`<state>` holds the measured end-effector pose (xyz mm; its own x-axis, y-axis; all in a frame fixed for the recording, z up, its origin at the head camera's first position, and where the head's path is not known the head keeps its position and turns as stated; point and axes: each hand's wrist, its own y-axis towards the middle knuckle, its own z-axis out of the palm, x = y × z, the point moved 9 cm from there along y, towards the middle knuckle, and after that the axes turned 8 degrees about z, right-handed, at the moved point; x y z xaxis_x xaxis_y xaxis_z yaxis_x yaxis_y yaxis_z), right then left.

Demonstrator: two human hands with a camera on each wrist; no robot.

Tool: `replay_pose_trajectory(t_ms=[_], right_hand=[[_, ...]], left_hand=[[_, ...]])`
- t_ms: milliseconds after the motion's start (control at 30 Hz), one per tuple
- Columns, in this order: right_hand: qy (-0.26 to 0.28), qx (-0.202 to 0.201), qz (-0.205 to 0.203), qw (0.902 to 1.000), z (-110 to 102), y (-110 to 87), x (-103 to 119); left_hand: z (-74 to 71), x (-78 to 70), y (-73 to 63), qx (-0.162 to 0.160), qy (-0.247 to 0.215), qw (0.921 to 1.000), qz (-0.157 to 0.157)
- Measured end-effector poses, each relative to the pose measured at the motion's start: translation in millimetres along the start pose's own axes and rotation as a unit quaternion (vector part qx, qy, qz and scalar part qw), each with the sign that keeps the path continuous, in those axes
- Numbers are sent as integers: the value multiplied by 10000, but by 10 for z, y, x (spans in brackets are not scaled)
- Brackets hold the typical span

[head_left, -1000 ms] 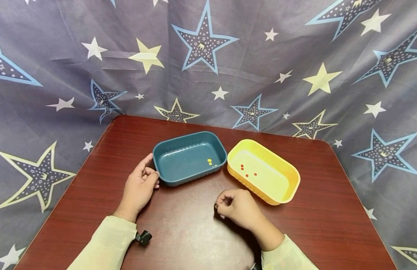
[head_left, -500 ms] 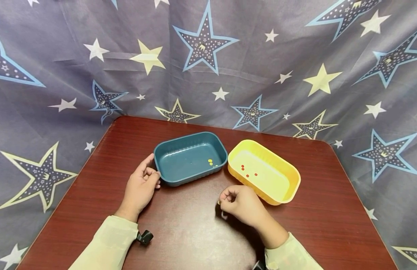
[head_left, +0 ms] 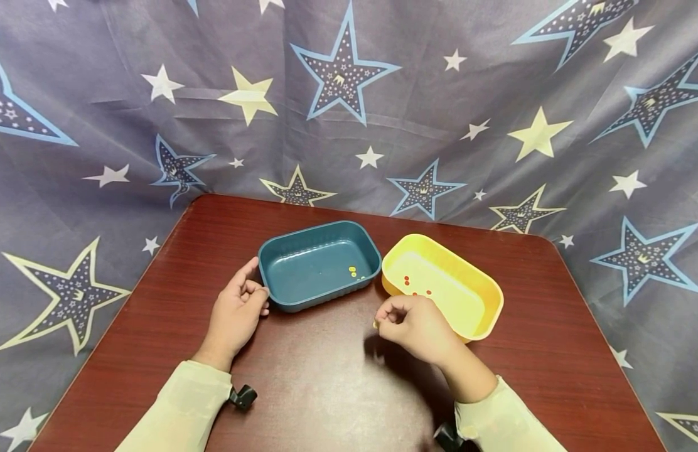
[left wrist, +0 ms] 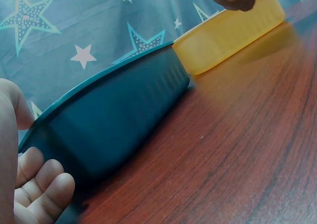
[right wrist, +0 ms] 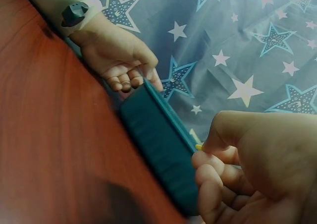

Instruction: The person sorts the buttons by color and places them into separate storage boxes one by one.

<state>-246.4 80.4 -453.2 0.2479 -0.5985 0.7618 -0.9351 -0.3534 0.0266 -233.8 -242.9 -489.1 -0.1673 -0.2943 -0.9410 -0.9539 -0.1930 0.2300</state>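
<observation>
My right hand [head_left: 419,329] pinches a small round yellow piece [right wrist: 199,147] between thumb and forefinger, held above the table in front of the yellow basin's near side. My left hand [head_left: 233,314] holds the left end of a dark teal basin [head_left: 292,301], forefinger along its end and thumb at the near corner. In the left wrist view its other fingers [left wrist: 47,187] curl beside the basin wall. Several small yellow pieces [head_left: 353,272] lie in the teal basin's right corner. Inside the yellow basin [head_left: 473,282] are several small red pieces [head_left: 407,280], partly hidden by my right hand.
Both basins stand side by side, almost meeting at their near ends, on a reddish-brown wooden table [head_left: 304,389]. A grey star-patterned cloth [head_left: 417,75] hangs behind the table. Each wrist carries a small black camera mount [head_left: 243,397].
My right hand has risen from the table and moved away and slightly rightward with the yellow piece, now overlapping the yellow basin's near edge. My left hand stays at the teal basin.
</observation>
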Motion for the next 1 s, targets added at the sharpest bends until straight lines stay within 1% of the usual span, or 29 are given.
replay_pose_trajectory(t_ms=[133, 300, 500, 700, 767, 833, 933, 1000], right_hand=[[-52, -45, -59, 10000, -138, 54, 73], [-65, 1, 21, 10000, -264, 140, 123], [-140, 60, 81, 9999, -346, 266, 189], [-14, 63, 221, 9997, -396, 351, 224], [-26, 64, 243, 9997, -410, 375, 230], [-49, 57, 203, 9998, -425, 406, 241], [-95, 64, 218, 9997, -452, 461, 252], [-111, 76, 243, 9996, -472, 501, 264]], left_hand=[[4, -7, 5, 3, -22, 10000, -4], [7, -2, 10, 7, -59, 10000, 29], [2, 6, 3, 10, -70, 10000, 23], [2, 14, 3, 19, -45, 10000, -12], [4, 59, 14, 17, -23, 10000, -31], [7, 143, 29, 14, -16, 10000, -27], [8, 268, 54, 5, -18, 10000, 16], [5, 314, 61, 8, -36, 10000, 65]])
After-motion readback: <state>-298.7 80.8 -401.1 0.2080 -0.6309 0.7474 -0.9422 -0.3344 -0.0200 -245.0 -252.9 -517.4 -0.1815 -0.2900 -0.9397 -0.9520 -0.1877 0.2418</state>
